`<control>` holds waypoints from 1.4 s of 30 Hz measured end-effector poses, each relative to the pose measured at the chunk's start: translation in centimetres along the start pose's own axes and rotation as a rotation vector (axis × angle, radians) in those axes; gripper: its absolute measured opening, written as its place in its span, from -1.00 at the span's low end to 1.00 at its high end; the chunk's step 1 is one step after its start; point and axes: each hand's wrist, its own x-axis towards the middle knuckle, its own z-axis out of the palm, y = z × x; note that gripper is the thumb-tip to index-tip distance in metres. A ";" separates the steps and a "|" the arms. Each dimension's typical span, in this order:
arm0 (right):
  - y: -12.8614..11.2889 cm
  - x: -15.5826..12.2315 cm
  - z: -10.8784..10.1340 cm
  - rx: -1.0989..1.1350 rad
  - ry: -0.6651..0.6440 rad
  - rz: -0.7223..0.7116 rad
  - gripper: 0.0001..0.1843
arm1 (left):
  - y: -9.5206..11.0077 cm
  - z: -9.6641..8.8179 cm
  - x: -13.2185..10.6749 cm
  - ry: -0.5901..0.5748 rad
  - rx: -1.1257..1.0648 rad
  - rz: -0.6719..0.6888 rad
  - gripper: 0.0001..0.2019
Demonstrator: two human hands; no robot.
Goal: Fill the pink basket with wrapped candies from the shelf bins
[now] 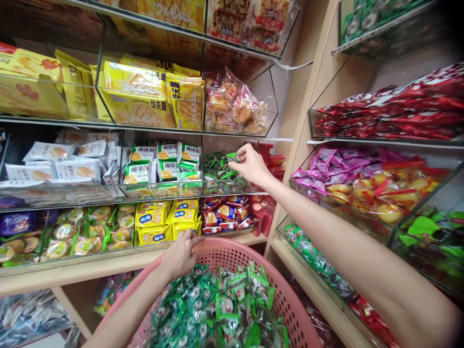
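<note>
The left hand (183, 256) clasps the rim of the pink basket (288, 295); the right hand (252, 166) touches green sweets (217, 166), though whether it grips one I cannot tell.

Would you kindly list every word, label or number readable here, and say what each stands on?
"华夫脆": rectangular yellow plastic waffle packets.
"闽味园": square green-and-white packets.
Too small or blurred: the smaller print on both; blue oval logos on small glossy yellow packets; red labels on clear plastic packs; any print on green-wrapped sweets in the pink perforated plastic basket.
</note>
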 end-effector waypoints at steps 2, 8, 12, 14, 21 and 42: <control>-0.3 -1.3 -0.8 0.106 0.026 -0.014 -0.66 | 0.0 -0.1 0.1 0.000 0.003 0.003 -0.42; -0.4 -11.2 -3.3 0.265 -0.397 0.018 -0.53 | 0.0 -0.2 0.2 -0.018 0.022 0.003 -0.42; 0.4 -16.7 -5.0 0.089 -0.788 0.058 -0.44 | 0.1 0.0 0.3 -0.025 0.032 0.002 -0.43; 0.5 -17.9 -5.9 0.006 -0.923 0.078 -0.52 | 0.2 0.0 0.3 -0.023 0.033 0.005 -0.43; 0.3 -19.5 -6.9 -0.286 -1.158 0.211 -0.60 | 0.1 -0.1 0.2 -0.019 0.026 0.011 -0.44; -1.4 -21.4 -4.9 -0.580 -1.089 0.292 -0.29 | -0.3 -0.1 0.1 -0.005 -0.001 0.009 -0.44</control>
